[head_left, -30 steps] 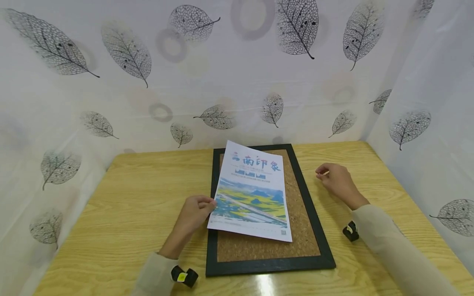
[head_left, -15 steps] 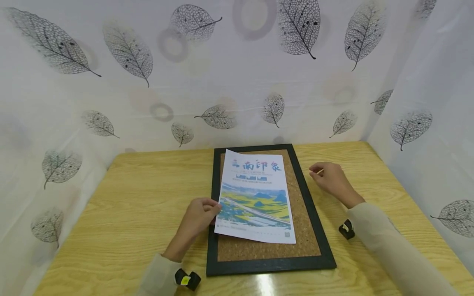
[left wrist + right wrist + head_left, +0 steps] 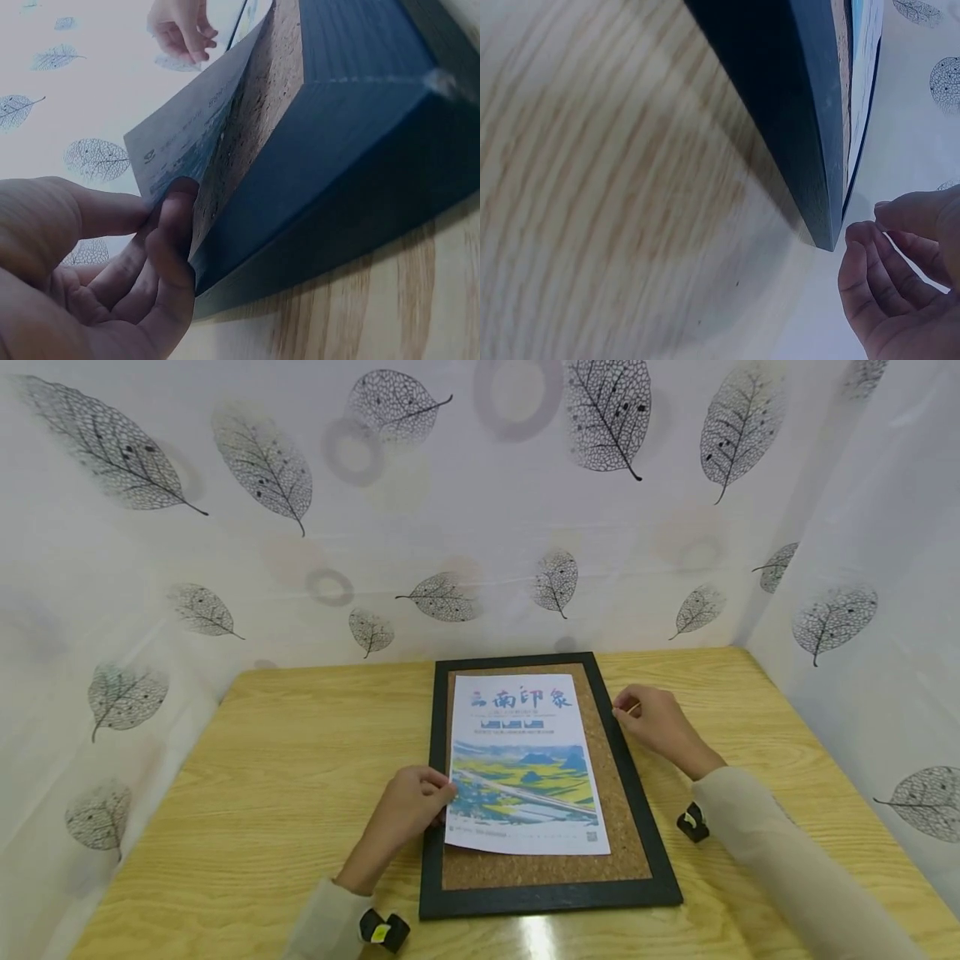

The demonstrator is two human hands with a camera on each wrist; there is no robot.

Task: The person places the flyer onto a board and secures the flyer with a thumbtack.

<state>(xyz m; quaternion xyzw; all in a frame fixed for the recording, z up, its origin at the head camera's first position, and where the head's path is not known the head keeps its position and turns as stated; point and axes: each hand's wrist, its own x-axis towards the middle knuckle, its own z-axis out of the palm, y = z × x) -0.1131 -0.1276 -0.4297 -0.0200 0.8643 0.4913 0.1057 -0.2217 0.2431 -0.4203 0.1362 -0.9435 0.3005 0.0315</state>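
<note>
A printed poster (image 3: 525, 768) with a blue and yellow landscape and large characters lies over a cork board (image 3: 630, 827) in a black frame. My left hand (image 3: 412, 802) pinches the poster's left edge low down, thumb above and fingers beneath. In the left wrist view that hand (image 3: 127, 255) holds the sheet's corner raised beside the frame. My right hand (image 3: 656, 722) is at the frame's upper right side, thumb and forefinger brought together. In the right wrist view this hand (image 3: 907, 262) hovers near the frame's corner; I cannot tell whether something small sits between its fingertips.
The board's black frame (image 3: 551, 895) lies on a light wood table (image 3: 300, 752). White sheeting with grey leaf prints (image 3: 465, 510) hangs behind and on both sides. Black straps with small devices (image 3: 386, 931) are worn at the sleeves' cuffs.
The poster has turned straighter, shifted a little right and come down flatter on the cork. My left hand has moved slightly right with it. My right hand has moved left to the frame.
</note>
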